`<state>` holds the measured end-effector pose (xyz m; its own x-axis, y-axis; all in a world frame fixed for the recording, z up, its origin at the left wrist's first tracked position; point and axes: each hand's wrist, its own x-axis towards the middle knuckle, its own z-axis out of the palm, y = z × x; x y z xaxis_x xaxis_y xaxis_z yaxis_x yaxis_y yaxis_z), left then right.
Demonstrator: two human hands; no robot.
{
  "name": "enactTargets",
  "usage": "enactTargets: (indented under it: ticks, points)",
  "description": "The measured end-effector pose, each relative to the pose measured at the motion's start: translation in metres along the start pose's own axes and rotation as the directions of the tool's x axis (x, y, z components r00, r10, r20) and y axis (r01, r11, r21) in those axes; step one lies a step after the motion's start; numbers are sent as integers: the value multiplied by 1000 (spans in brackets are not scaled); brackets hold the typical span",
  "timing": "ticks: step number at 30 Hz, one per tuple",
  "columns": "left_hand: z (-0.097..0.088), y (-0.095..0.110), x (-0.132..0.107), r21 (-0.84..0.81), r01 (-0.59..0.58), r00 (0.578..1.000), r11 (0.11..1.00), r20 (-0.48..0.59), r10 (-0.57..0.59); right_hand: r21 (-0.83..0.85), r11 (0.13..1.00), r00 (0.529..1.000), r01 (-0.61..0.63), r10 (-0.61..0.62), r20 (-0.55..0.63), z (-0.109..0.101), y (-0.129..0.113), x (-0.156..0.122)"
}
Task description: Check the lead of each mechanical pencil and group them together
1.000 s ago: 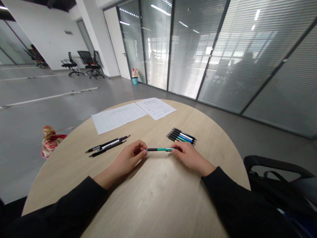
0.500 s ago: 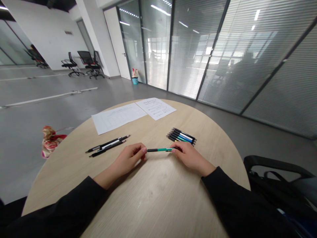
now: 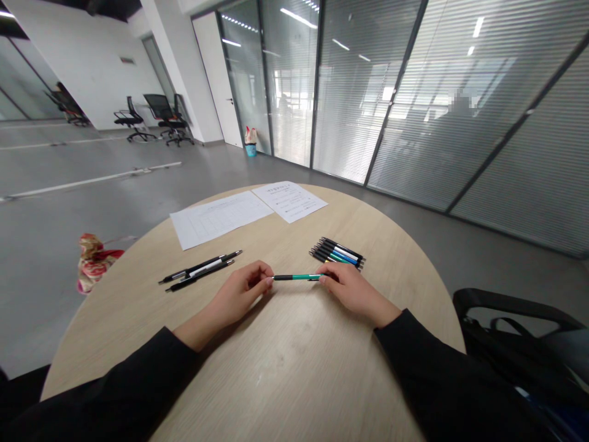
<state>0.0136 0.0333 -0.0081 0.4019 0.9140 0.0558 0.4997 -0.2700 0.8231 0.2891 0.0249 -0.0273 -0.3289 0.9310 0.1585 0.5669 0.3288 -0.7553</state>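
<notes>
The single head-worn camera looks forward and down from close above the left hand [image 3: 237, 301] and right hand [image 3: 356, 294], over a round pale-wood table [image 3: 299, 374]

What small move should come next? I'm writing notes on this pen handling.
Probably set the green-and-black pen beside the pen row: the left hand and right hand pinch its ends, and that row lies just beyond.

green-and-black pen [image 3: 296, 277]
</notes>
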Motion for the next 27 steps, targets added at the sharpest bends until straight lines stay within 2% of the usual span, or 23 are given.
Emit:
enactTargets:
  ticks: [9,17,27]
  points:
    - [-2,9,-2,95,19,1000,995,18,-20,0,1000,1000,-3,3,4,-1,-1,0]
    - [2,-1,-1,-81,-18,1000,997,-13,17,-7,1000,1000,-10,10,10,0,-2,0]
    - [0,6,-1,28,-6,1000,1000,-9,6,-11,1000,1000,-11,12,9,-1,-3,0]
